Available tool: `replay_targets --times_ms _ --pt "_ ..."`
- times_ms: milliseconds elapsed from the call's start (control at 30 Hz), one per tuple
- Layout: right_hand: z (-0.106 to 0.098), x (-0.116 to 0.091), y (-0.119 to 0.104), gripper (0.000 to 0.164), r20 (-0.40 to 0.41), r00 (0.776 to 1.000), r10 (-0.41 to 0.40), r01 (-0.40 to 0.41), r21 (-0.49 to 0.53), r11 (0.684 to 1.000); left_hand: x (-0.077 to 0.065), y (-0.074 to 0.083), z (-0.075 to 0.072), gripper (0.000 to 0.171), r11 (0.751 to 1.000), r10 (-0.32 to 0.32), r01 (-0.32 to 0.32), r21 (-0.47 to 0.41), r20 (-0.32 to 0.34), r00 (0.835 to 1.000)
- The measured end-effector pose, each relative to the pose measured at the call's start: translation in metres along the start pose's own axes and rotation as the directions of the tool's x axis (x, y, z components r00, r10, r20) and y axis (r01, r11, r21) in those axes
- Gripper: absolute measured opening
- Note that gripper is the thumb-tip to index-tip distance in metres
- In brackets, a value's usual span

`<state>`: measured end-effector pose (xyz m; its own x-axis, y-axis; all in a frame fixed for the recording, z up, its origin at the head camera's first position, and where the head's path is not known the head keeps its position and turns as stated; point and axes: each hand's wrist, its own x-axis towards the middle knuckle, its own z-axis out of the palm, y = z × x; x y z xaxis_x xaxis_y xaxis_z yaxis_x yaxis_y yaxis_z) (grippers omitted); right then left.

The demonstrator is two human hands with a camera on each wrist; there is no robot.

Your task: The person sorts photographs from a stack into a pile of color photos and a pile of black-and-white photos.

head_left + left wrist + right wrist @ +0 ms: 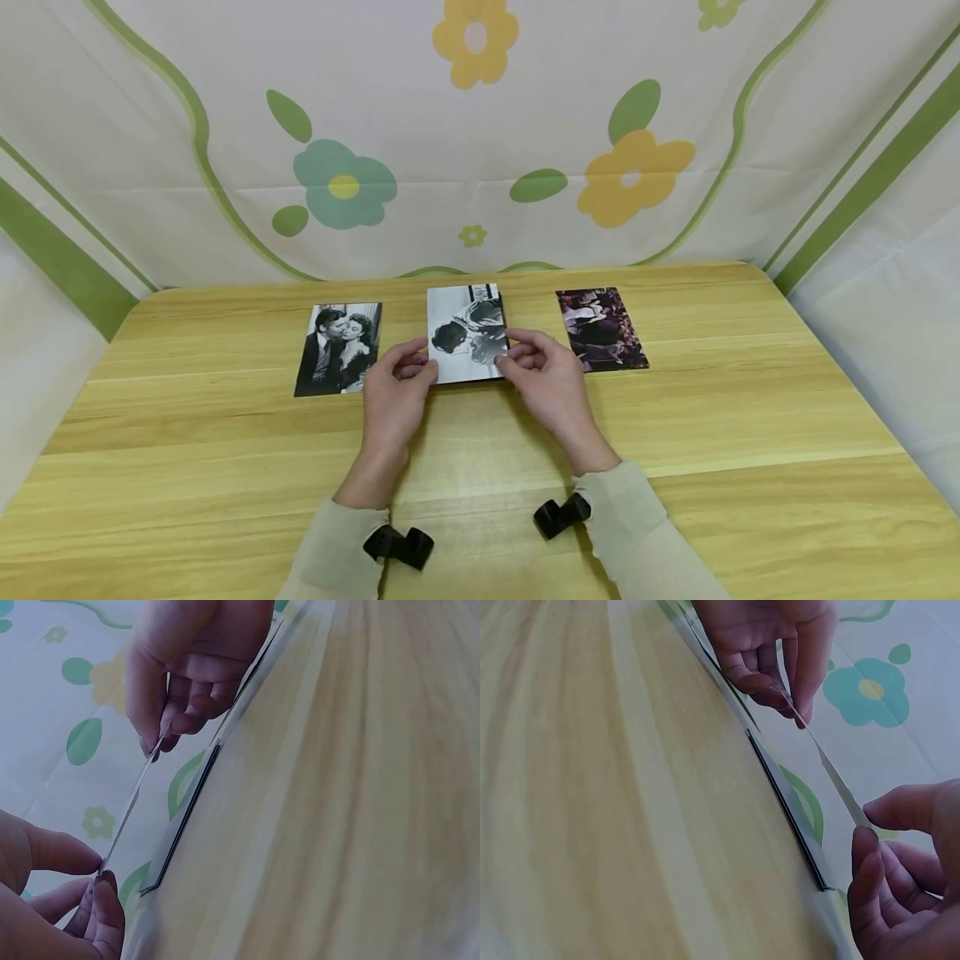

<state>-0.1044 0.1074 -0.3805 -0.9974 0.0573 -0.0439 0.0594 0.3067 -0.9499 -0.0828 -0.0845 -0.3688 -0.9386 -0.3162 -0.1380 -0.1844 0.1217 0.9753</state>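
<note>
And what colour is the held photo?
The held photo is black and white, clearest in the head view.

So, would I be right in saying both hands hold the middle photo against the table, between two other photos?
Not against the table: the left hand and right hand hold the middle photo raised above it, between the left photo and right photo; the left wrist view shows the gap.

Left hand, right hand apart, both pinching, fingers curled; forearms angled inward.

Left photo, right photo on table; held photo between them
</note>
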Motion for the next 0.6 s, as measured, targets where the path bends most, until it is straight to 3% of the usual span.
replay_targets --times_ms 233,600 --pt "0.006 -0.004 -0.005 0.042 0.031 0.999 0.009 -0.010 0.015 1.000 0.000 0.002 -0.009 0.035 1.000 0.003 -0.003 0.018 -0.017 1.000" --pt "0.043 -0.008 -0.029 0.042 0.149 0.982 -0.120 0.135 -0.097 0.986 0.009 0.006 -0.045 0.037 0.996 0.003 0.012 0.093 -0.158 0.987"
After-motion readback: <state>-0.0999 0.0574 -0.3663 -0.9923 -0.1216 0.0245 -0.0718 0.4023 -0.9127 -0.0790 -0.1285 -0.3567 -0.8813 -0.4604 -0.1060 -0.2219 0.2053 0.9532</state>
